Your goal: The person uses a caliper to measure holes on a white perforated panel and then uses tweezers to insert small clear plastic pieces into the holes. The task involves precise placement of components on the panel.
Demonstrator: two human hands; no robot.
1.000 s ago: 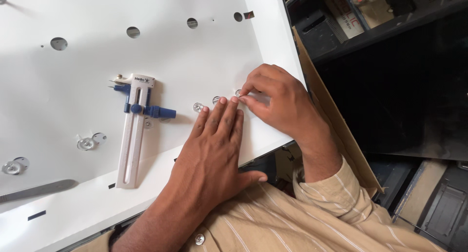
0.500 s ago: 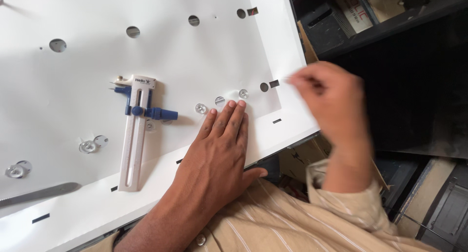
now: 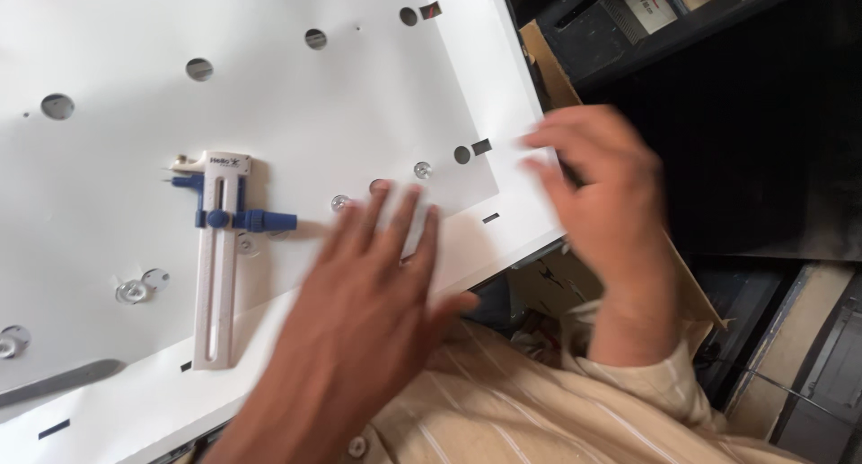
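Note:
My left hand (image 3: 368, 293) lies flat, fingers spread, on a white panel (image 3: 314, 105) pierced with round holes; its image is blurred. Its fingertips reach small clear domes (image 3: 422, 169) set in the panel. My right hand (image 3: 602, 203) hovers over the panel's right edge, fingers apart, holding nothing, also blurred. A white and blue sliding compass-style cutter (image 3: 220, 257) lies on the panel left of my left hand.
More clear domes (image 3: 132, 291) sit at the panel's left. A grey metal strip (image 3: 54, 383) lies at the bottom left. A brown cardboard edge (image 3: 548, 69) and dark shelving (image 3: 718, 114) with boxes stand to the right, past the panel's edge.
My right hand lifted off the domes beside my left fingertips and swung out to the right edge. My left hand stays on the panel, now blurred by movement.

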